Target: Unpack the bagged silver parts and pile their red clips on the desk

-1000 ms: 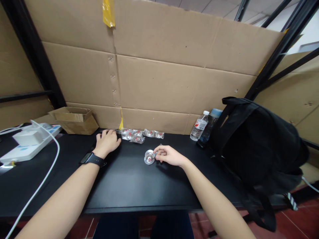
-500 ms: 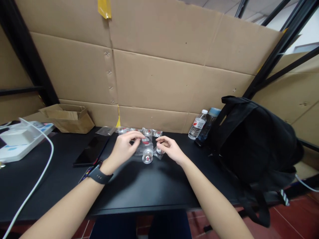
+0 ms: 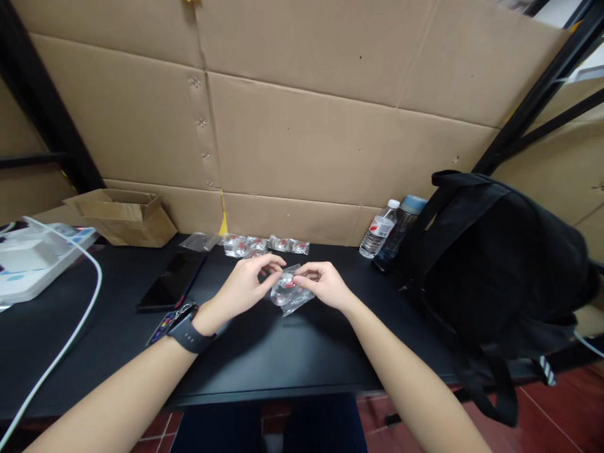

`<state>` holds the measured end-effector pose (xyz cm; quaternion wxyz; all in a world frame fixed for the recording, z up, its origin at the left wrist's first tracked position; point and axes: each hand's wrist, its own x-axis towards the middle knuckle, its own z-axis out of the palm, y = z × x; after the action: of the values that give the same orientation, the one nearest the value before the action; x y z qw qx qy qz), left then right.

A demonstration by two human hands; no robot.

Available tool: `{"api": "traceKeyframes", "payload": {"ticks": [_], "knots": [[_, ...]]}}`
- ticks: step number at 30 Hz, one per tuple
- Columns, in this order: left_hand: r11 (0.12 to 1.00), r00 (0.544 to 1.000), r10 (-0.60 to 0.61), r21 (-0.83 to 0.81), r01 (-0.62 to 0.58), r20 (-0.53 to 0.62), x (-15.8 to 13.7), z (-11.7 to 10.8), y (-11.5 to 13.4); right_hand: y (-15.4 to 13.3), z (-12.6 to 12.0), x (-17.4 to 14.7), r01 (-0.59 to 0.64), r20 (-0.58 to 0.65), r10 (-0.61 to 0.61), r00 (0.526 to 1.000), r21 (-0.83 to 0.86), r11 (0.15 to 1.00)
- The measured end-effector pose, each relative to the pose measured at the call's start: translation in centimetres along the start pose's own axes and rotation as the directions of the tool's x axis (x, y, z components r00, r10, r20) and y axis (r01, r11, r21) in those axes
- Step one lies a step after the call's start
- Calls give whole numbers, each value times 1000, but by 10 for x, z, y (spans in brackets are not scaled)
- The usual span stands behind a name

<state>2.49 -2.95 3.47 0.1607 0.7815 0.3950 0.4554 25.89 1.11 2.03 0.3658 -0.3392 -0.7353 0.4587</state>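
Note:
A clear plastic bag (image 3: 297,303) with a silvery round piece marked in red (image 3: 285,281) is between my hands, just above the black table. My right hand (image 3: 323,283) pinches the bag's right side between thumb and fingers. From the left, my left hand (image 3: 250,280) has its thumb and curled fingers at the bag's upper left edge. A clear round disc (image 3: 278,297) shows at the bag's lower left; whether it lies inside or behind the bag I cannot tell. Beyond my hands, several similar bagged pieces (image 3: 236,245) lie in a row by the cardboard wall.
A phone (image 3: 170,282) and an empty-looking plastic bag (image 3: 201,241) lie left of my hands. Farther left are a brown paper box (image 3: 125,220) and a white power strip (image 3: 44,270) with a cable. Bottles (image 3: 379,231) and a black backpack (image 3: 495,264) stand right.
My right hand has lifted the bagged piece and brought it left, over the clear disc. My left hand has come down to meet it. The view has tilted slightly downward.

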Motion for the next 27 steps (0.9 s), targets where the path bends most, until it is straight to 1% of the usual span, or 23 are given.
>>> {"api": "traceKeyframes", "payload": {"ticks": [2, 5, 8, 10, 13, 16, 18, 19, 21, 23, 25, 27], "knots": [[999, 1000, 17, 31, -17, 19, 0, -2, 1, -1, 0, -1, 13, 2, -13, 1000, -83, 996], [999, 998, 42, 11, -42, 39, -1, -2, 1, -4, -1, -2, 61, 41, -53, 998, -227, 972], [1000, 997, 22, -21, -21, 79, -2, -1, 0, -6, -3, -2, 85, 68, -68, 995, -283, 955], [1000, 996, -13, -25, 15, 83, -2, 0, -2, -5, -5, -2, 91, 53, -79, 995, -264, 960], [996, 996, -55, -67, 61, 76, -2, 0, -6, -2, -5, 0, 101, -21, -107, 994, -192, 976], [983, 984, -108, -131, 127, 141, -2, 1, -9, 1, -6, 1, 59, -86, -66, 994, -76, 995], [983, 977, -125, -113, 145, 170, -2, 2, -10, 1, -7, 1, 49, -106, -52, 993, -26, 998], [985, 978, -125, -96, 142, 164, -2, 3, -11, 1, -7, 2, 57, -110, -60, 992, -33, 998], [987, 985, -117, -94, 130, 129, -1, 5, -11, 0, -8, 2, 77, -106, -87, 990, -102, 992], [979, 988, -112, -157, 128, 108, -1, 7, -11, 0, -9, 2, 87, -80, -100, 992, -156, 984], [964, 988, -117, -226, 138, 104, -1, 7, -11, 1, -8, 3, 77, -50, -82, 995, -101, 992], [967, 992, -114, -222, 124, 58, -1, 6, -13, 2, -8, 4, 45, -43, -44, 998, 25, 999]]}}
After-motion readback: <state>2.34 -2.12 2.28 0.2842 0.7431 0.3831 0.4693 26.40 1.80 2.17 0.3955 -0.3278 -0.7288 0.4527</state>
